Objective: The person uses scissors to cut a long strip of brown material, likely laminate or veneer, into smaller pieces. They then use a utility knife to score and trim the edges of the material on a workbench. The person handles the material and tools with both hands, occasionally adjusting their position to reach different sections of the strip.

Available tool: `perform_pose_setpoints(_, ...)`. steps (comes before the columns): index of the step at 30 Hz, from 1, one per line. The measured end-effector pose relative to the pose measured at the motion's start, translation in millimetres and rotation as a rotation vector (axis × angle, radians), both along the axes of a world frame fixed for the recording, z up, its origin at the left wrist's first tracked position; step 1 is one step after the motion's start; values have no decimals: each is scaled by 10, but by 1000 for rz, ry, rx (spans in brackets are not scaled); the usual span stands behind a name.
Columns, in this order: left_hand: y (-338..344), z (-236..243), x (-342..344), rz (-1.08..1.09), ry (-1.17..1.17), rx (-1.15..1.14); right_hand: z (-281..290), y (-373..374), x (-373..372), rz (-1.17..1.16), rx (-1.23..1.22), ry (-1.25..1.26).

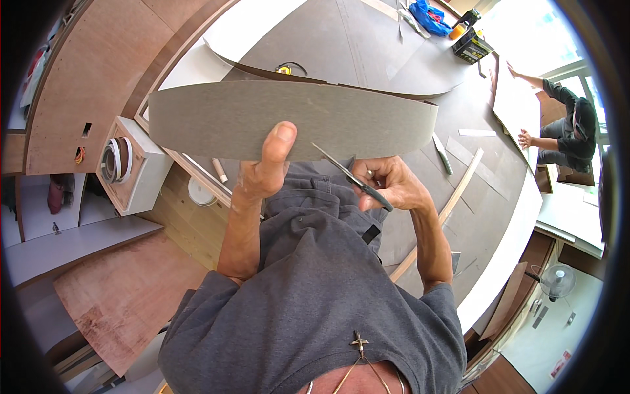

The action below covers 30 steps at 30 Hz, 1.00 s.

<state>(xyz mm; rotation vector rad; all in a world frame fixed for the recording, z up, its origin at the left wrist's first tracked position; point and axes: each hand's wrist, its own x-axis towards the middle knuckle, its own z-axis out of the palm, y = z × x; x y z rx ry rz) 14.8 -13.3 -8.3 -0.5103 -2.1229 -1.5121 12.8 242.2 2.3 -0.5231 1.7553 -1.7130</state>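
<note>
Strip point(354, 115) of grey-brown sheet material is held up in front of the torso point(308, 289), stretched to either side of the left hand point(261, 167), by which its lower edge is gripped; the thumb point(281, 141) is laid on the near face and the fingers are mostly hidden. Scissors point(346, 171) are gripped in the right hand point(397, 184), their blades seen at the strip's lower edge. Beyond, a tape measure point(284, 69) is seen on the grey surface point(282, 43). To the right, a slim tool point(445, 161) and a wooden batten point(462, 186) are laid on it.
</note>
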Motion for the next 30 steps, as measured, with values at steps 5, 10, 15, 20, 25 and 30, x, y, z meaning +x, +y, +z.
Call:
perform_pose_setpoints(5,-40,-26,-173,110,629,-334,-20,-11,13,3,-54,-83)
perform_pose_setpoints(10,8,25,-51,105,231,-168,3,-41,42,6,-14,-83)
perform_pose_setpoints(15,19,55,48,47,-193,8,58,-60,57,51,-64,-200)
perform_pose_setpoints(20,88,53,31,-14,-273,176,33,-171,91,111,-241,-235)
perform_pose_setpoints(25,274,327,-27,-291,-259,659,-137,-270,191,-37,-274,11)
perform_pose_setpoints(30,364,-36,-77,13,-192,466,-74,-422,300,-166,-342,-4)
